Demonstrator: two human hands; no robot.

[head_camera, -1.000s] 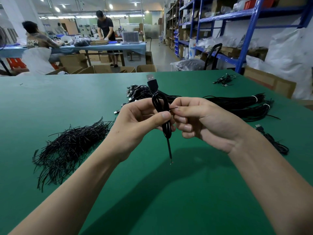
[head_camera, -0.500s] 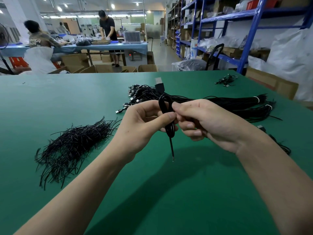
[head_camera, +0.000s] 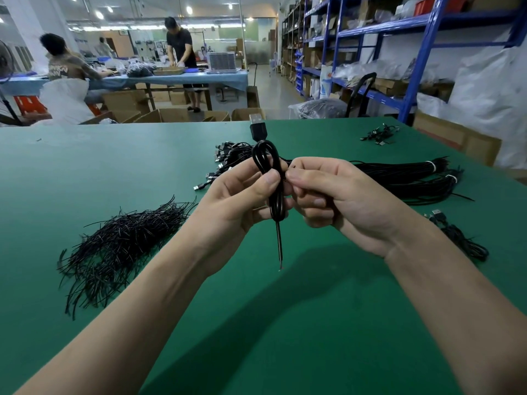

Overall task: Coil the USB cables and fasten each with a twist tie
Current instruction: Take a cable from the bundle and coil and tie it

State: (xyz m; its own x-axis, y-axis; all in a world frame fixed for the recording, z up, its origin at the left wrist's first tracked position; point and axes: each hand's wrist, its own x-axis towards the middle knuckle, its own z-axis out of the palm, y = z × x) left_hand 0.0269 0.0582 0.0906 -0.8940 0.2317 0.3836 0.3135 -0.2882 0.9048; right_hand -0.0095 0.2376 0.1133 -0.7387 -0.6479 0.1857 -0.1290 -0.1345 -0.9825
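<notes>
- Left hand (head_camera: 239,201): fingers (head_camera: 271,179) curled round a coiled black cable (head_camera: 266,158), thumb clamping its middle.
- Right hand (head_camera: 342,201): thumb and forefinger pinch the same cable at its waist, other fingers curled under. Can't tell if a twist tie sits in the pinch, too small.
- Cable is held upright above the table (head_camera: 285,337), between both hands. USB plug (head_camera: 258,128) sticks up on top; one thin end hangs below.
- Writing: pale print on a seated person's shirt (head_camera: 58,71), too blurred to read.
- Pile of twist ties (head_camera: 119,246) on the table, left.
- Cable bundles (head_camera: 399,175) with white bands lie behind the right hand.
- Open cardboard boxes (head_camera: 182,115) beyond the table's far edge, contents hidden.
- Clear bag (head_camera: 322,108) on the floor holds dark cables.
- Blue shelves (head_camera: 416,67) carry cartons and plastic bags.
</notes>
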